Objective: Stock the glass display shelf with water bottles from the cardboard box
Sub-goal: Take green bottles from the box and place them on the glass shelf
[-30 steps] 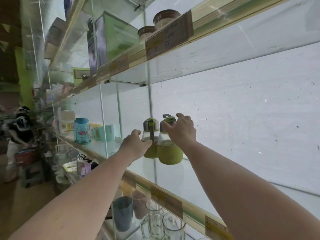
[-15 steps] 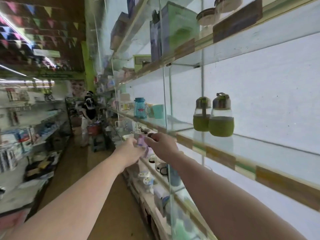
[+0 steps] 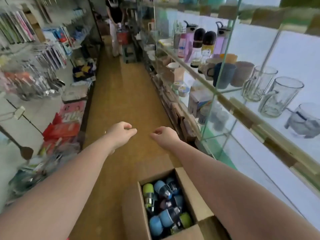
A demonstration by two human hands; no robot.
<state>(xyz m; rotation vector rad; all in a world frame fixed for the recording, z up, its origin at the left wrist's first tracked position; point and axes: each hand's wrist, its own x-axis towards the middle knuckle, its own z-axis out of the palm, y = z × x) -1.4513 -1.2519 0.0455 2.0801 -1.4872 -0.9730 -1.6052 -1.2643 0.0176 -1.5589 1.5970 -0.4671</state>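
A person's two bare arms reach forward over a brown shop aisle floor (image 3: 121,87), the left hand (image 3: 121,134) and right hand (image 3: 164,135) side by side near the centre, apart from each other, fingers loosely curled and holding nothing. At 6 o'clock, beneath the right forearm, an open cardboard box (image 3: 192,193) stands on the floor, holding water bottles (image 3: 164,201) with blue and green sleeves lying jumbled inside. The glass display shelf (image 3: 242,111) runs along the right from 1 to 4 o'clock, its front edge close beside the box, carrying glass mugs (image 3: 270,94); hanging goods line the left from 8 to 11 o'clock, and another person (image 3: 115,19) stands at 12 o'clock.
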